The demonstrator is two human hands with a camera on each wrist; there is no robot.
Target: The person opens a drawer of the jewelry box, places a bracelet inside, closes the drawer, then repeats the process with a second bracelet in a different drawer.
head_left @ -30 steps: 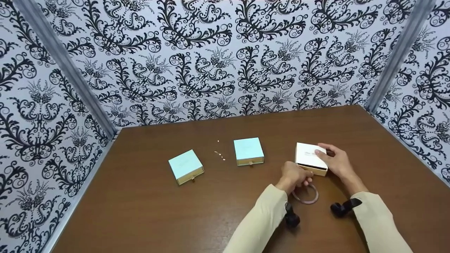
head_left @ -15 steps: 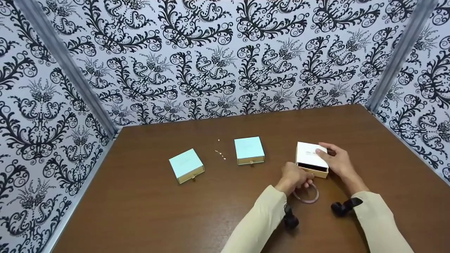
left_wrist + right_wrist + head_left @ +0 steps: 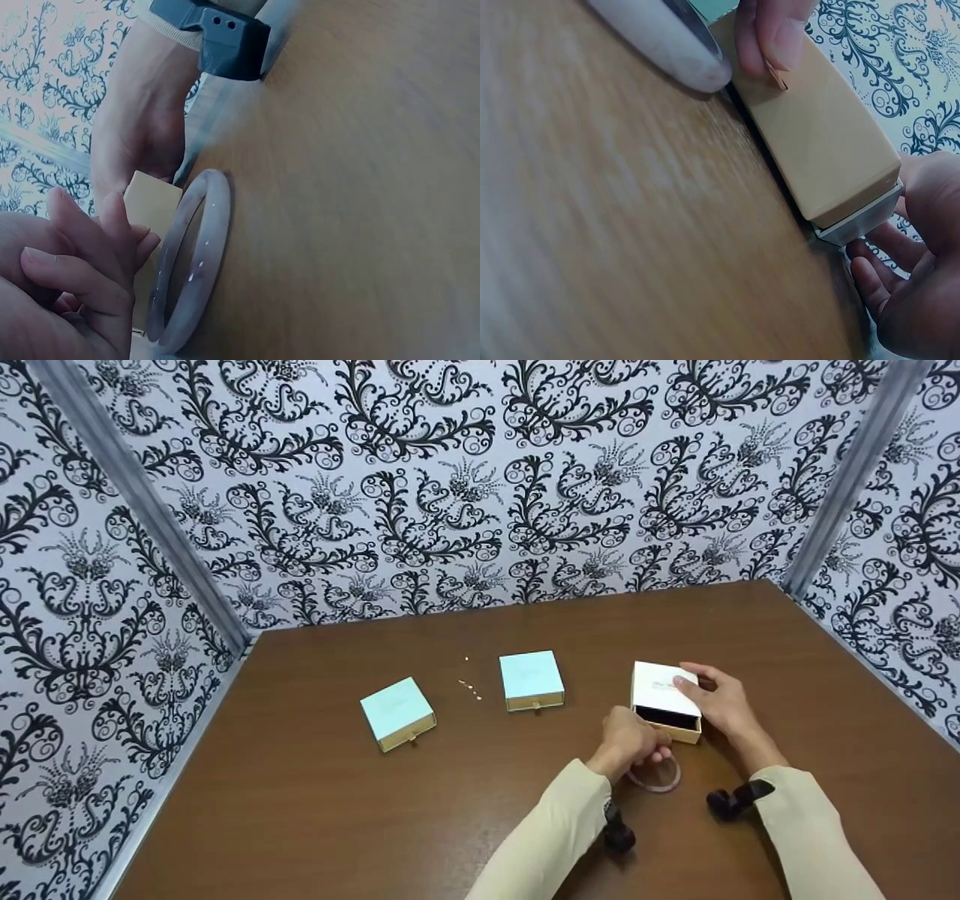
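A white drawer-style box [image 3: 658, 684] sits on the table at the right, its tan drawer [image 3: 829, 139] partly slid out toward me with a dark inside showing. My left hand [image 3: 628, 739] pinches a small pull tab [image 3: 778, 77] on the drawer front in the right wrist view. Holding the white sleeve from the right side is my right hand [image 3: 724, 705], thumb on top and fingers around the far side. A pale, greyish bangle [image 3: 202, 262] lies in front of the drawer, just under my left fingers, which partly cover it in the head view.
Two mint-green drawer boxes with gold fronts, one angled [image 3: 397, 714] and one squarer [image 3: 531, 675], stand left of the white box. Small white bits [image 3: 470, 688] lie between them. Patterned walls [image 3: 420, 495] border the brown tabletop [image 3: 337, 817].
The drawer has slid farther out of the white sleeve, toward me, with my left hand on its tab. My right hand keeps its hold on the sleeve.
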